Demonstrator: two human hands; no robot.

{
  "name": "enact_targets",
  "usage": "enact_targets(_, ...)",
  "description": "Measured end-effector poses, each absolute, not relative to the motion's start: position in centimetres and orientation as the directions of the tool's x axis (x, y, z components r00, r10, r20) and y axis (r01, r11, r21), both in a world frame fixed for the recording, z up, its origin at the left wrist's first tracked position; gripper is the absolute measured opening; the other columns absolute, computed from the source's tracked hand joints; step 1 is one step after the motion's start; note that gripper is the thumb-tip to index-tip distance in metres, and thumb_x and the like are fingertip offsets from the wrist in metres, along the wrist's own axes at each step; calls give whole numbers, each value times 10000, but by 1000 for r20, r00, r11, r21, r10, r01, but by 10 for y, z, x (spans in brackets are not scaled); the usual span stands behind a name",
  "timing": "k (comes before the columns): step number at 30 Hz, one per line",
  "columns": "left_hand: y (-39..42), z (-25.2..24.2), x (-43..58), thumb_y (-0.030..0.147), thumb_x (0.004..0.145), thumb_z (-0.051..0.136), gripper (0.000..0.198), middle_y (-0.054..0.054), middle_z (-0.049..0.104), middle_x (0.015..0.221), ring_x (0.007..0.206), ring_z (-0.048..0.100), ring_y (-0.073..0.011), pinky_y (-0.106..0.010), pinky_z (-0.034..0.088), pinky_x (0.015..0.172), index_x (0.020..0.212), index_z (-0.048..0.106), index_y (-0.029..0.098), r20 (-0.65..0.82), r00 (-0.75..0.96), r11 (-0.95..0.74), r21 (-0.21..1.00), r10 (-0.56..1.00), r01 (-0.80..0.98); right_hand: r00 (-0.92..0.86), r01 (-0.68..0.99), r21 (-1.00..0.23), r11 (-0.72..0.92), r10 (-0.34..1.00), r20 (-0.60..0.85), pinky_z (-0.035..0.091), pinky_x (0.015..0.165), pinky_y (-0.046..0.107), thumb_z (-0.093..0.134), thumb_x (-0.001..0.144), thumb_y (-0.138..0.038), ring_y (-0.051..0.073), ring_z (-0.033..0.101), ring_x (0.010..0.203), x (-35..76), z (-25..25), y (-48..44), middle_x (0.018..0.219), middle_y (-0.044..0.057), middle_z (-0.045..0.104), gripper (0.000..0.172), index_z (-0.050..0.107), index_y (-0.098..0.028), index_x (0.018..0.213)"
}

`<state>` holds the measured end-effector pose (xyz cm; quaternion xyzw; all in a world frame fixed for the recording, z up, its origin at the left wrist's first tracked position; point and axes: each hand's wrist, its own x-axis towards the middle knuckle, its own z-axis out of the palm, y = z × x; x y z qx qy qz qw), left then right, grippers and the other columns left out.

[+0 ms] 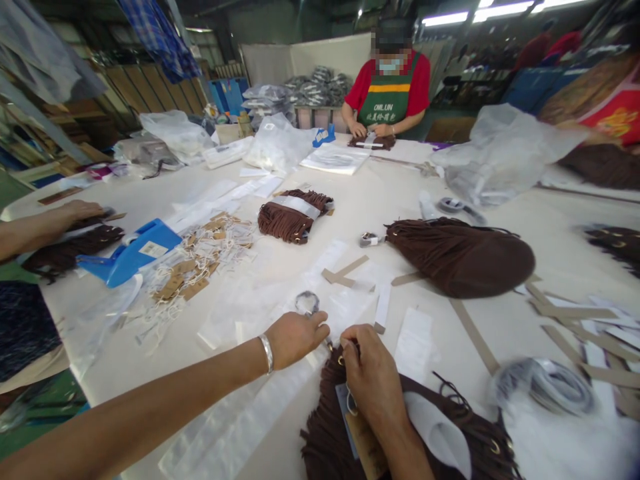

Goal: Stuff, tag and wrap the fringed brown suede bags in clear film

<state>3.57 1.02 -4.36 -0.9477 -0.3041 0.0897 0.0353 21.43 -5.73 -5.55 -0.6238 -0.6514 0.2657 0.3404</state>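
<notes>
A dark brown fringed bag (325, 413) with metal eyelets lies in front of me, partly beneath my right hand. My right hand (370, 370) pinches the bag's upper edge near an eyelet, fingers closed. By its wrist hang a brown card tag (364, 443) and a grey card (347, 417). My left hand (297, 337), with a silver bracelet (267, 353) on the wrist, has its fingers curled around a coiled, plastic-wrapped strap (307, 303). A small metal clasp (329, 344) shows between the two hands. White padding (440, 430) sits on the bag.
Another brown fringed bag (465, 260) and a bundled one (293, 217) lie farther off. A blue tape dispenser (145, 250) and a pile of string tags (200, 260) are left. Paper strips (575, 310) and a wrapped coil (543, 387) lie right. Co-workers surround the table (360, 207).
</notes>
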Motion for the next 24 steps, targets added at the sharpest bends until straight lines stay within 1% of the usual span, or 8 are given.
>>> enact_targets(2,7,-45,34,199,940,465,135,-69,583,1182,671,631,-164,-288,467,496,1056,534,188,-127,803,-812,-140,582,567,16,621,-780,73,994,105,387,758,314,437,894,-156,178,531,806,214,-54,-58,850,17,539,108,518,-203,840)
enact_targets(6,3,-49,29,193,968,413,184,-67,614,1110,704,636,-167,-285,479,530,1109,530,176,-80,800,-800,-163,594,578,6,606,-792,71,996,93,384,746,311,440,883,-135,175,525,793,214,-50,-59,842,14,537,113,511,-207,833)
enact_targets(10,2,-51,25,180,976,386,207,-66,622,1105,696,636,-171,-297,484,537,1123,533,177,-25,797,-789,-162,604,593,-25,592,-801,92,995,96,388,737,305,442,875,-135,176,524,795,215,-46,-59,839,13,541,110,507,-210,829)
enact_targets(13,1,-54,23,187,978,388,207,-59,631,1106,687,637,-166,-296,485,545,1123,536,181,11,794,-785,-139,608,603,-27,582,-809,77,997,75,400,744,295,457,872,-145,171,538,811,216,-43,-58,848,10,563,102,530,-209,838)
enact_targets(19,1,-54,22,171,971,385,226,-62,628,1138,712,644,-171,-311,504,567,1139,536,182,50,789,-786,-69,612,614,28,546,-837,-41,999,-30,419,742,284,491,891,-204,156,579,805,217,-36,-58,856,-9,622,100,588,-220,877)
enact_targets(21,1,-53,22,150,961,385,232,-62,628,1141,711,644,-172,-317,508,571,1133,538,182,57,785,-784,-46,616,619,37,544,-838,-45,999,-30,422,733,286,495,895,-217,156,583,792,216,-36,-59,843,-10,624,98,590,-221,868)
enact_targets(24,0,-52,22,120,939,399,237,-60,629,1140,707,643,-172,-323,508,572,1123,534,182,68,781,-781,-23,621,624,35,576,-817,-10,999,12,417,739,294,506,891,-220,161,577,793,216,-37,-59,835,-6,611,80,573,-217,848)
